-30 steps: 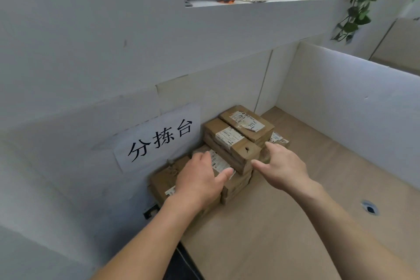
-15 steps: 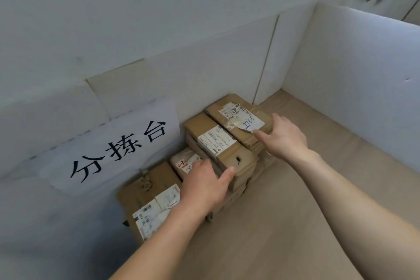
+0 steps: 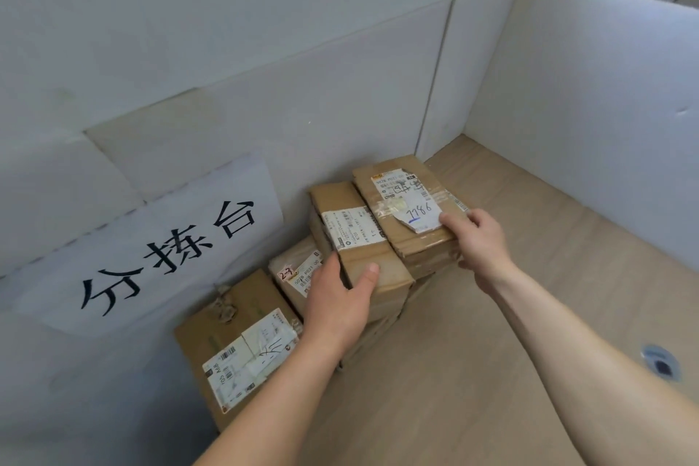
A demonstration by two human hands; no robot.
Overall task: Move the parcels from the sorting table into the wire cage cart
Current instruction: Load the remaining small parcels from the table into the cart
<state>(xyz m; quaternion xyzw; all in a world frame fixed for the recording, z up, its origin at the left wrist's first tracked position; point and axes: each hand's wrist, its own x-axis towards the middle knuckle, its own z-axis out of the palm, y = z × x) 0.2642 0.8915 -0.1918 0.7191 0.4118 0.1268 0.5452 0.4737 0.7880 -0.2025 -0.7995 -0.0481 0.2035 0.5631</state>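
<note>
Left hand (image 3: 336,299) curled round the left box's (image 3: 340,200) end, right hand (image 3: 480,242) pinching the right box's (image 3: 401,193) corner, by the desk's (image 3: 491,352) back edge: I'd lift both level.

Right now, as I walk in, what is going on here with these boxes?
A person is picking parcels off a stack by the wall on the sorting table. The left hand grips the near end of the middle parcel, thumb on top. The right hand holds the near corner of the parcel marked 7786 beside it. Both parcels appear to rest on the stack, not lifted. The cart is not in view.
</note>
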